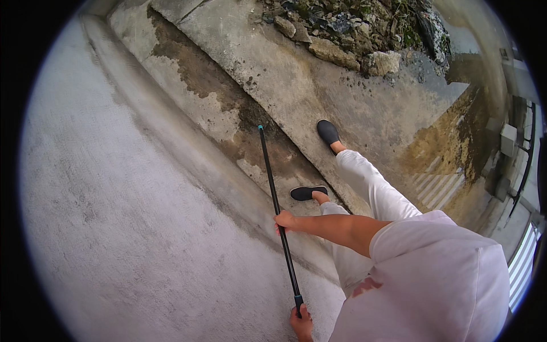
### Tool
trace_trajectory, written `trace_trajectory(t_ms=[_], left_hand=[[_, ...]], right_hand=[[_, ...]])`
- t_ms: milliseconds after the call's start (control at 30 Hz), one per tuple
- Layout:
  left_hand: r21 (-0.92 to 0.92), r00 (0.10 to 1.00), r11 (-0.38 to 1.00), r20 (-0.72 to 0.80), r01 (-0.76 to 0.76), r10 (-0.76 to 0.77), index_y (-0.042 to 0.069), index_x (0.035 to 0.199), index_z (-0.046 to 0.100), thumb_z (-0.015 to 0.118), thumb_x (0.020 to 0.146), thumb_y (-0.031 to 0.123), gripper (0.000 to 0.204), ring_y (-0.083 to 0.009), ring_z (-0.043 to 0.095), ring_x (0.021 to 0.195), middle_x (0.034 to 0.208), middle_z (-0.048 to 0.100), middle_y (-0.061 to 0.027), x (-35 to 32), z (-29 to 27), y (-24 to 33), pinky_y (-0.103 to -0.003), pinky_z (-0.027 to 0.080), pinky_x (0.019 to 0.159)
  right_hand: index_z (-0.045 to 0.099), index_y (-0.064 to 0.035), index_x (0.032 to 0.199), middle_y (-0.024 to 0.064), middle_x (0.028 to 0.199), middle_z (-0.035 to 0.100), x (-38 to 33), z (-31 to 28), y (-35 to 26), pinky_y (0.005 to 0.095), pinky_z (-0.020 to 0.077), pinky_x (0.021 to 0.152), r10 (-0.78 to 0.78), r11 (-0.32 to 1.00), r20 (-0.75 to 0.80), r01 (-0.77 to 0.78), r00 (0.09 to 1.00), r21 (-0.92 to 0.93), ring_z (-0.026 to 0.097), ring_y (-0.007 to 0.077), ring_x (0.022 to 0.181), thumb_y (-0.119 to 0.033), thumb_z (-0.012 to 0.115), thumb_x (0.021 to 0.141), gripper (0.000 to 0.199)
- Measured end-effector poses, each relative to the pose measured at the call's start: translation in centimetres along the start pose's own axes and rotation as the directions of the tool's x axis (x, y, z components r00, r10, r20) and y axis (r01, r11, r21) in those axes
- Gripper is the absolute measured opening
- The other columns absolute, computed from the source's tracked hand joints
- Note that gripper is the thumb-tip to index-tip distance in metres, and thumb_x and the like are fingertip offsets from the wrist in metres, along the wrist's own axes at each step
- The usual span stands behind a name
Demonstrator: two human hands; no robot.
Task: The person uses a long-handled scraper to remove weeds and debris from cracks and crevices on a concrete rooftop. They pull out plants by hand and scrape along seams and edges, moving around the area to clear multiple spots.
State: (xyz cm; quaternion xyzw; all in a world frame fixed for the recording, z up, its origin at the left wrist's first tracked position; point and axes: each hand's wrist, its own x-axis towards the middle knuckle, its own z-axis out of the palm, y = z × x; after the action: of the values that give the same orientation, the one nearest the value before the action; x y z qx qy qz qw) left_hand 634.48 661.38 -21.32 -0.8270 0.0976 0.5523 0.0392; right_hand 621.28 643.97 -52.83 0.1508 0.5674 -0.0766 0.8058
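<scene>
we find the black pole [284, 240] slanting through the middle of the view, ahead of the wearer, with both hands on it. the right hand [285, 221] is closed around the shaft partway along; the left hand [302, 324] is wrapped about the near end, by a teal collar [298, 298]. we judge the pole light, slim and stiff, unlikely to snap, perhaps slick if wet; a spread hold at collar and mid-shaft should steer it well. the teal tip [260, 126] shows against a damp strip [245, 109]; we cannot tell whether it touches.

as to edges, the strip runs between a concrete slab [364, 114] and a rounded ledge [176, 145]. we note two dark shoes [327, 132] near the slab's edge, which may trip a step. rubble [353, 45] limits the far side; we judge the widest swing room to be along the strip.
</scene>
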Motion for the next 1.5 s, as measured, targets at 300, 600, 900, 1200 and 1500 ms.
trace_trajectory(t_ms=[300, 600, 900, 1200, 1500], left_hand=[[0.309, 0.872, 0.823, 0.043, -0.476, 0.488, 0.001, 0.088, 0.060, 0.063, 0.087, 0.030, 0.030, -0.0138, 0.051, 0.049, 0.057, 0.054, -0.0067, -4.4, 2.4, 7.9, -0.030, 0.040, 0.046], [0.408, 0.853, 0.763, 0.088, -0.502, 0.514, -0.001, 0.088, 0.062, 0.059, 0.089, 0.031, 0.032, -0.0180, 0.054, 0.064, 0.069, 0.060, -0.0105, -8.4, 4.6, 9.0, -0.035, 0.044, 0.059], [0.250, 0.943, 0.950, -0.222, -0.190, 0.247, -0.002, 0.073, 0.056, 0.061, 0.088, 0.035, 0.041, -0.0081, 0.039, 0.052, 0.054, 0.045, -0.0004, -9.7, 2.5, 3.2, -0.030, 0.032, 0.046], [0.352, 0.923, 0.903, -0.197, -0.247, 0.330, -0.005, 0.087, 0.063, 0.063, 0.085, 0.034, 0.039, -0.0187, 0.051, 0.049, 0.055, 0.054, -0.0091, -7.2, 1.7, 12.5, -0.034, 0.040, 0.049], [0.498, 0.918, 0.832, -0.156, -0.246, 0.365, -0.004, 0.087, 0.064, 0.064, 0.084, 0.032, 0.036, -0.0151, 0.049, 0.047, 0.054, 0.053, -0.0071, -7.8, 0.9, 17.6, -0.033, 0.038, 0.046]], right_hand=[[0.038, -0.0051, 0.094, 0.0044, 0.073, 0.050, -18.8, -7.2, -10.8, 0.0363, 0.0554, 0.055, -0.519, 0.812, -0.030, 0.504, 0.854, 0.293, 0.055, 0.0158, 0.055, -0.023, 0.047, 0.095, 0.020], [0.042, -0.0034, 0.084, 0.0058, 0.070, 0.050, -21.6, -9.8, -12.0, 0.0362, 0.0568, 0.057, -0.466, 0.878, -0.017, 0.465, 0.885, 0.112, 0.057, 0.0183, 0.057, -0.025, 0.040, 0.097, 0.025], [0.048, -0.0032, 0.083, 0.0050, 0.071, 0.049, -6.2, 1.5, 2.3, 0.0415, 0.0568, 0.058, -0.095, 0.986, 0.151, 0.073, 0.984, 0.150, 0.053, 0.0193, 0.057, -0.020, 0.045, 0.092, 0.020], [0.046, -0.0050, 0.080, 0.0039, 0.072, 0.048, -5.5, 1.8, -7.2, 0.0424, 0.0572, 0.063, -0.174, 0.971, 0.223, 0.130, 0.959, 0.198, 0.051, 0.0181, 0.057, -0.020, 0.043, 0.094, 0.020], [0.045, -0.0041, 0.079, 0.0072, 0.071, 0.048, -7.3, 0.8, -11.1, 0.0444, 0.0570, 0.061, -0.123, 0.956, 0.257, 0.045, 0.959, 0.291, 0.054, 0.0224, 0.060, -0.013, 0.042, 0.090, 0.014]])
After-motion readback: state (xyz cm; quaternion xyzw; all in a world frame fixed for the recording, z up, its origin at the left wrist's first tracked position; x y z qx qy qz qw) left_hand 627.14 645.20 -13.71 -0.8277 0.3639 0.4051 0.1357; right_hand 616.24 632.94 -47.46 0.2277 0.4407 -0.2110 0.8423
